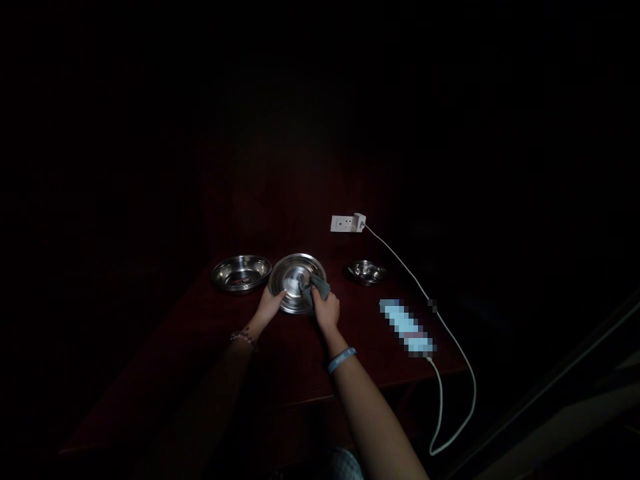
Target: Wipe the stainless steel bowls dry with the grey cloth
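A round steel plate point(291, 269) is held tilted up above the dark red table, its shiny inner face towards me. My left hand point(271, 304) grips its lower left rim, thumb over the edge. In my right hand point(327, 309) is a bunched grey-green cloth point(321, 287), pressed against the right part of the plate's inner face. The fingers of my right hand are partly hidden by the cloth. To the left of the plate sits a wide steel bowl point(241, 272), and a smaller steel bowl point(367, 272) rests over on the right.
A lit, blurred-out phone-like device point(407, 328) lies on the table point(280, 370) at the right. Its white cable point(474, 390) loops past the table's edge up to a charger point(359, 221) in the wall socket point(341, 224). The surroundings are very dark.
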### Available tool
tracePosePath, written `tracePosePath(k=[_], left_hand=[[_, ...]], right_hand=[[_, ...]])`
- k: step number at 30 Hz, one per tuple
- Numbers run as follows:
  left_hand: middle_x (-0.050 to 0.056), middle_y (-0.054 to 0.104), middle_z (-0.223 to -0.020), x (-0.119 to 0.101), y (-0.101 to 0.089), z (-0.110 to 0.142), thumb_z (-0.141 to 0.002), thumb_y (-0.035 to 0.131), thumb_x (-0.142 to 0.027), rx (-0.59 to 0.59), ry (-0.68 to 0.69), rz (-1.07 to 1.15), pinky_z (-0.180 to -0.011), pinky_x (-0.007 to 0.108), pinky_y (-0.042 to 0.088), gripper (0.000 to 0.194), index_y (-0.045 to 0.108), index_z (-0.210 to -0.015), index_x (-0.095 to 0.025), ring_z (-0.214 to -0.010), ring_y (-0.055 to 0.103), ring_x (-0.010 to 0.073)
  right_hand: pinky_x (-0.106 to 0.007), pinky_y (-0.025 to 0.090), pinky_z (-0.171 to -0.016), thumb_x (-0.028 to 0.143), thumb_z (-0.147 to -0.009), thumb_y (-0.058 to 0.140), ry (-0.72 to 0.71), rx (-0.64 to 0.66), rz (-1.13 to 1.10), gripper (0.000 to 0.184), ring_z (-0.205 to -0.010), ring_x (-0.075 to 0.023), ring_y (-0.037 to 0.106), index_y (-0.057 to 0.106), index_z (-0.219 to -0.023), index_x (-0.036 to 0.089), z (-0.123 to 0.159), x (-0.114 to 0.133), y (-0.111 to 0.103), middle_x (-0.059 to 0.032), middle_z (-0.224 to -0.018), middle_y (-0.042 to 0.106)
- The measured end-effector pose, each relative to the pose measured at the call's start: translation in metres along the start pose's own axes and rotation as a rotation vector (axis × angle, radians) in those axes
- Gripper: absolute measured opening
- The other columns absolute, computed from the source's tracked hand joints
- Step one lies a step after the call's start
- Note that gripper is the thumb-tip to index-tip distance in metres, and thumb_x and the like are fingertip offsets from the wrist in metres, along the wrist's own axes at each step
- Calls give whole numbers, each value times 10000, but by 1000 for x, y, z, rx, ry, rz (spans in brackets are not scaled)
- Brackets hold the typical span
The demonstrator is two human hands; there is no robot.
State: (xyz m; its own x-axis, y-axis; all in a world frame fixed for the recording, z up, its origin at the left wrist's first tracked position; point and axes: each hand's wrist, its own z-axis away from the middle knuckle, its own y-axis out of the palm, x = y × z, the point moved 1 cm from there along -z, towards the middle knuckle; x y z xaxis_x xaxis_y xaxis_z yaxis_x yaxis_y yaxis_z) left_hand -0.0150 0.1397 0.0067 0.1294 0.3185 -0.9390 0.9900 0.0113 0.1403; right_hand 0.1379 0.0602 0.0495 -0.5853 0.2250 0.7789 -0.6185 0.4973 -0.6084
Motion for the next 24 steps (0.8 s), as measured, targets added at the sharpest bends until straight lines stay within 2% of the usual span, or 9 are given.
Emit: tracePosePath(k=[6,10,15,20,24], left_hand=[[142,635,-1359,-2,2,1,-714,670,-74,-45,-58,-3,-1202,442,314,562,580,-1263,-157,-1314,563,261],[148,648,-1335,-2,1,2,-718,686,-110,-45,-31,-5,-1193,464,326,537,593,-1246,-150,-1304,570,278],[132,693,-1245,-2,1,2,-748,696,-207,-26,28,20,-1138,483,401,484,604,-1219,-139,-1228,621,282],[113,742,-1099,-4,1,3,-718,730,-241,-61,-56,5,-1084,488,460,420,641,-1119,-151,-1130,673,288],[121,745,-1099,-6,1,4,-695,741,-238,-67,-83,9,-1075,485,469,448,633,-1120,-145,-1109,684,289]], right_hand=[[-280,546,-870,505,-928,516,-14,4,-12,430,-1002,-229,732,768,-1072,188,0,0,0,-107,-1055,777],[-282,548,-865,515,-931,508,-17,1,6,443,-1001,-234,733,768,-1068,184,0,0,1,-106,-1050,776],[-287,554,-847,523,-931,513,-35,-1,40,439,-983,-245,735,780,-1025,188,0,-1,2,-114,-1033,777],[-301,553,-856,514,-931,519,-57,5,35,440,-973,-252,736,778,-1031,173,2,1,2,-131,-1033,774],[-293,548,-854,513,-931,523,-46,15,51,438,-970,-249,737,777,-1034,171,3,2,2,-138,-1042,774]])
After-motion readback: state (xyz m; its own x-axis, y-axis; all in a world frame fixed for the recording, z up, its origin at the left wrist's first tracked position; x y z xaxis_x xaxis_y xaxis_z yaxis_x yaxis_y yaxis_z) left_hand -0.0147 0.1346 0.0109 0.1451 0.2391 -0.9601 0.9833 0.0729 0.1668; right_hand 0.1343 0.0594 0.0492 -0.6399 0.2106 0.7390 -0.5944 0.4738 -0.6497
